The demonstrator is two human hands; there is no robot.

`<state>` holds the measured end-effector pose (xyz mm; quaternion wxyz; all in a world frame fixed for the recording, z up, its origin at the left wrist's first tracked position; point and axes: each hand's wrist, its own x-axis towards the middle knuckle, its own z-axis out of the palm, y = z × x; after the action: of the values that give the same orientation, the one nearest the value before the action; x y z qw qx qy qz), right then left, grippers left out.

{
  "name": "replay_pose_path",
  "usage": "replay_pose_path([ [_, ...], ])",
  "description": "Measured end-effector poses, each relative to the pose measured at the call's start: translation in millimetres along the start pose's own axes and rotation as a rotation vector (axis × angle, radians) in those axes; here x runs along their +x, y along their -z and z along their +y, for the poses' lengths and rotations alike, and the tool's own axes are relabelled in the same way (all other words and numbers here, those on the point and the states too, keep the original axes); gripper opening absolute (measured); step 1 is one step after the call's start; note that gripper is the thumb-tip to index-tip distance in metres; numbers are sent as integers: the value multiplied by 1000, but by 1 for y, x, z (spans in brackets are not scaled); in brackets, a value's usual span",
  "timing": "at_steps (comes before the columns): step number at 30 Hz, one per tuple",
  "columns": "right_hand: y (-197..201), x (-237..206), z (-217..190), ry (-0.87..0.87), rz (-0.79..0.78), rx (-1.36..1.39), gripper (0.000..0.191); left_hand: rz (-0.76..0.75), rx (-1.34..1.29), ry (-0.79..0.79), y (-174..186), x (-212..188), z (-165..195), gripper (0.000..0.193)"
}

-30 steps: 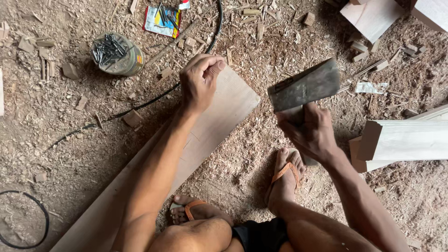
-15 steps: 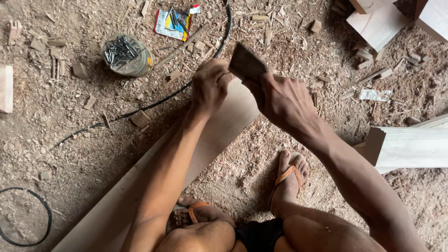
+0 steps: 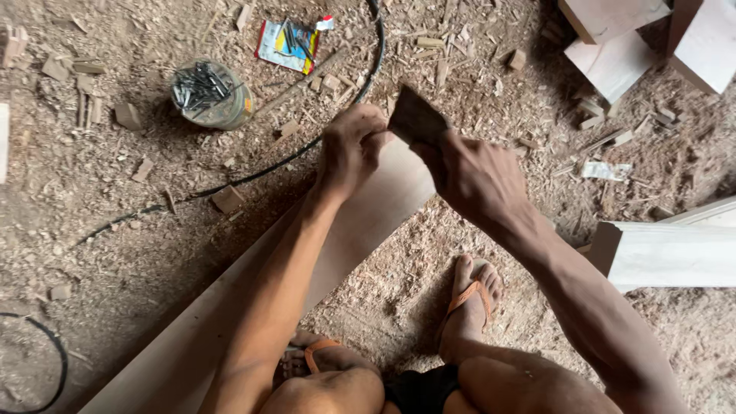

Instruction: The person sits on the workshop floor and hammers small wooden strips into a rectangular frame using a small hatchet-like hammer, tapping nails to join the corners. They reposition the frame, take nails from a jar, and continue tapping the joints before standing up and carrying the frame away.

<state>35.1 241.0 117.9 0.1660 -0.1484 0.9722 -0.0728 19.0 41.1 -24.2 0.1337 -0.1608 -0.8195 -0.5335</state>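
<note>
1. Floor of packed earth lies under everything, littered with sawdust, chips and small wood offcuts.
2. Long pale wooden board runs slantwise from the lower left up to the middle, its far end under both hands.
3. Cut wooden blocks sit at the right edge, with more pale pieces at the upper right, well apart from the hands.
4. Feet in orange sandals rest on the floor beside the board.
5. Black cable curves across the floor just beyond the board's end.
6. Right hand: its grip is closed around a dark flat-headed tool, held tilted above the board's end.
7. Left hand: fingers pressed together at the board's far end, right beside the tool head; whether they pinch something I cannot tell.
8. Tin of nails stands at the upper left, near a small colourful packet.
</note>
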Motion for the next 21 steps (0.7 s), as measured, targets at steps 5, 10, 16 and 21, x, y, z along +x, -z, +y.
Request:
replay_pose_path([
  [5, -12, -20, 11, 200, 277, 269, 22, 270, -104, 152, 5, 4, -7, 35],
  [10, -20, 8, 1, 123, 115, 126, 37, 377, -9, 204, 4, -8, -2, 49],
  [16, -7, 1, 10, 126, 175, 236, 33, 385, 60, 178, 4, -5, -3, 57],
  [21, -15, 6, 5, 314, 299, 534, 36, 377, 5, 234, 2, -9, 5, 67],
])
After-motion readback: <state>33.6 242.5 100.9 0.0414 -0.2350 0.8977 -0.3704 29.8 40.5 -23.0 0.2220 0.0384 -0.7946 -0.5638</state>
